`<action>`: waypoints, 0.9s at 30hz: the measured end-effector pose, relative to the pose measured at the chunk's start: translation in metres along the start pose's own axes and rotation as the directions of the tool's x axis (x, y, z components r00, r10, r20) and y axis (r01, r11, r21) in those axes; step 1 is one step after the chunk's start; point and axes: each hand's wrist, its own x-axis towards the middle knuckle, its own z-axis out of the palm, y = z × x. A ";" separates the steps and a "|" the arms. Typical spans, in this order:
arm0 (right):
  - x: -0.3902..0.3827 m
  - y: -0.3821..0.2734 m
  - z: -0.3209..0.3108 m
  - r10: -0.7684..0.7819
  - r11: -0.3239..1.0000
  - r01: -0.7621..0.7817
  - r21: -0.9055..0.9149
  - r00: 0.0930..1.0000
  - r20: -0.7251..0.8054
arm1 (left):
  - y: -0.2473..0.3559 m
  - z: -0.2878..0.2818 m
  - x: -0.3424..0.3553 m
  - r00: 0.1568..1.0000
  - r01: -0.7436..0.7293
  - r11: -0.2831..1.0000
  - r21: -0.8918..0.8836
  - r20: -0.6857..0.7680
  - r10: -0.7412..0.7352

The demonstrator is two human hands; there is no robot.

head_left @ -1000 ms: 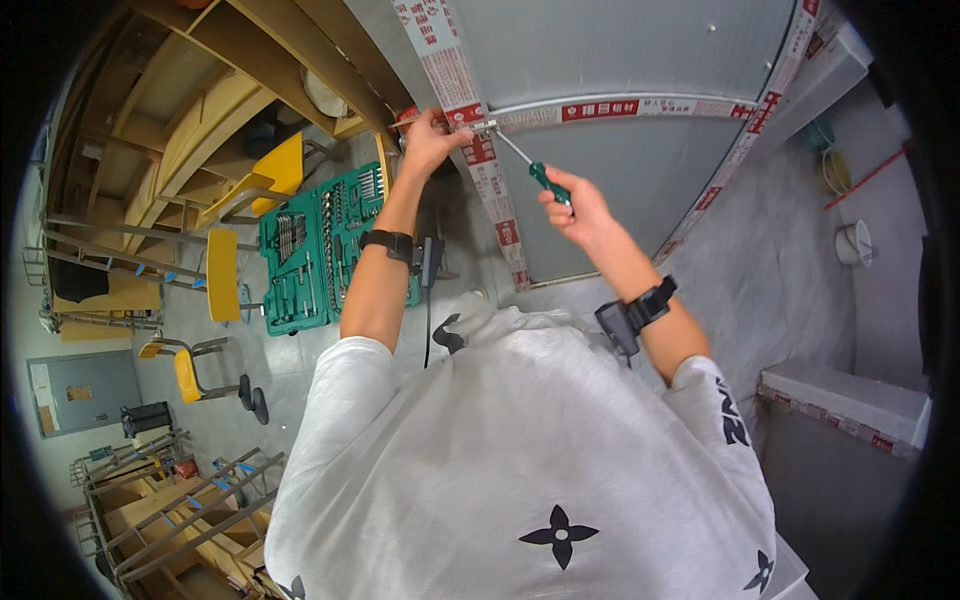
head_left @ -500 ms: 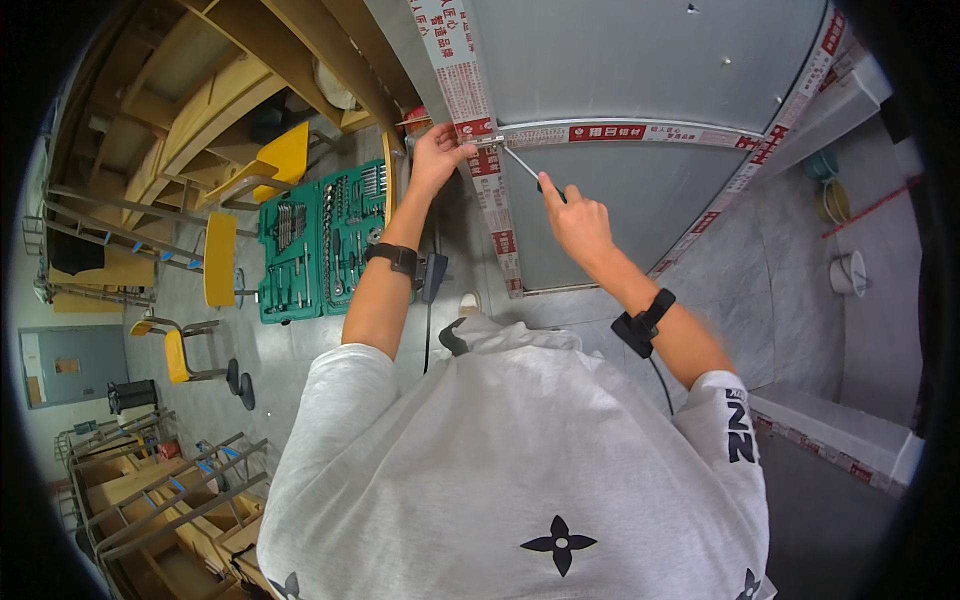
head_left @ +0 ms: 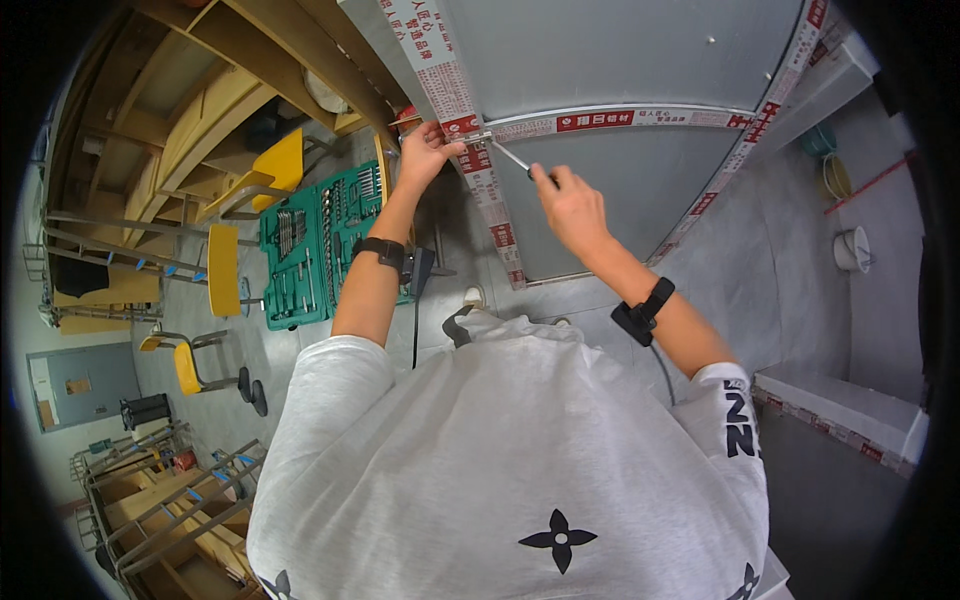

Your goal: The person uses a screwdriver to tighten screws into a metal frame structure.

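A screwdriver [head_left: 514, 158] with a dark handle and bright shaft slants up and left, my right hand [head_left: 577, 208] wrapped round its handle. Its tip meets a small silver metal fitting [head_left: 474, 139], perhaps a bolt latch, at the frame joint of a grey panel door [head_left: 590, 190]. Beside the door's left edge, my left hand [head_left: 424, 158] pinches the fitting between thumb and fingers and keeps it against the frame strip [head_left: 483, 185], which is covered in red and white film. Any screw under the tip is too small to make out.
Left of my left arm lies an open green tool case [head_left: 300, 270] with sockets and wrenches. Yellow chairs [head_left: 222, 270] and wooden desks [head_left: 200, 130] stand farther left. A white bucket [head_left: 850, 250] is at the far right. A cable [head_left: 416, 335] hangs beside my left forearm.
The view has shifted slightly, so the door and both hands appear a little farther left. My right hand still grips the screwdriver at the fitting, and my left hand keeps its pinch.
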 end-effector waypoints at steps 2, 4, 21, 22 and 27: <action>-0.007 -0.002 0.002 -0.011 1.000 0.012 -0.025 0.999 0.039 | -0.002 -0.002 -0.004 1.000 0.010 1.000 0.027 0.002 -0.010; -0.009 0.000 0.005 -0.058 0.995 0.066 -0.071 0.992 0.110 | 0.000 -0.003 0.002 0.999 -0.036 0.999 -0.028 0.026 0.037; 0.005 0.003 0.000 -0.058 0.998 0.059 -0.030 0.998 0.022 | -0.002 0.001 -0.001 0.998 -0.039 0.998 0.047 -0.046 0.041; 0.000 0.003 0.000 -0.113 0.989 0.116 -0.095 0.993 0.044 | -0.002 0.002 -0.002 0.998 -0.038 0.998 0.042 -0.046 0.040; -0.008 0.009 0.008 -0.104 0.990 0.119 -0.077 0.979 0.178 | 0.003 0.007 -0.006 0.997 -0.031 0.998 0.048 -0.070 0.034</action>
